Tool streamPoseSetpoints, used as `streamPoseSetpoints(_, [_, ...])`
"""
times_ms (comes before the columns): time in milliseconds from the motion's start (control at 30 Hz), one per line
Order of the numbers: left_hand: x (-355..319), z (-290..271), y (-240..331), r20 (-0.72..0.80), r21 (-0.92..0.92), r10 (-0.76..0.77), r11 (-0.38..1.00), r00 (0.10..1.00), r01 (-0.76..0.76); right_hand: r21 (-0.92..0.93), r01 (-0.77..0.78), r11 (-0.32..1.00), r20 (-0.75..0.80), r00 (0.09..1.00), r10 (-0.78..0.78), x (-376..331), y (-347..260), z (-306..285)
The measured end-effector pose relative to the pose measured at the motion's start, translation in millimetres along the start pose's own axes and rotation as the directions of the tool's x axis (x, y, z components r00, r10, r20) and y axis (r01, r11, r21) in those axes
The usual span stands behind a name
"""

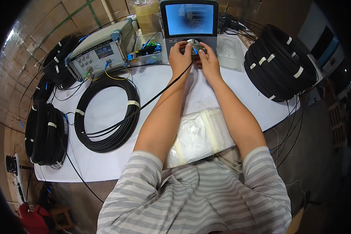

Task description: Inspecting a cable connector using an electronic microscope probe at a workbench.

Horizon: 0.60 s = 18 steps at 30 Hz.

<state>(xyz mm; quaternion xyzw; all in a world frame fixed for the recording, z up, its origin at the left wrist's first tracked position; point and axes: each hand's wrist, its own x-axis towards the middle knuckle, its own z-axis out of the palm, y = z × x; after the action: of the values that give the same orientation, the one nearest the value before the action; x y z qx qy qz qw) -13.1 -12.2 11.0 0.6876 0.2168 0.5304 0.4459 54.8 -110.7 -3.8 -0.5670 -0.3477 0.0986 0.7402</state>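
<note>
Both my hands reach to the round metal port [194, 43] at the base of a grey inspection unit with a blue-lit screen [189, 18]. My left hand [179, 54] pinches a blue connector at the end of a thin black cable [152, 99] and holds it at the port. My right hand [209, 58] grips the port's right side, fingers curled on it. The cable runs back left to a black cable coil [105, 113] lying flat on the white table [105, 163].
A beige meter box [99, 52] with a small display stands at the back left, a clear bin of blue connectors [150, 52] beside it. Stacked black coils [280, 64] sit at the right, more coils [46, 136] at the left edge. A wrapped white packet [199, 134] lies between my forearms.
</note>
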Motion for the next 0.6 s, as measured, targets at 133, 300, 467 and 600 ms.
streamPoseSetpoints(133, [-0.8,1.7,2.8,0.034,0.014,-0.057,0.998,0.998,0.056,0.051,-0.06,0.997,0.052,0.997,0.057,0.8,0.1,-4.4])
streamPoseSetpoints(300, [-3.0,-0.5,9.3,0.042,0.09,0.024,0.996,0.999,-0.027,0.029,-0.101,0.994,0.024,0.995,0.1,1.7,0.1,-3.1])
streamPoseSetpoints(467, [-4.6,1.7,11.1,0.009,0.064,0.026,0.998,1.0,-0.027,0.027,-0.046,0.999,0.061,0.997,0.045,10.0,4.5,-7.4])
streamPoseSetpoints(600, [-7.5,2.2,12.1,-0.017,0.058,0.009,0.998,1.0,-0.008,-0.055,-0.01,0.998,0.058,0.998,0.013,14.4,1.4,-9.0])
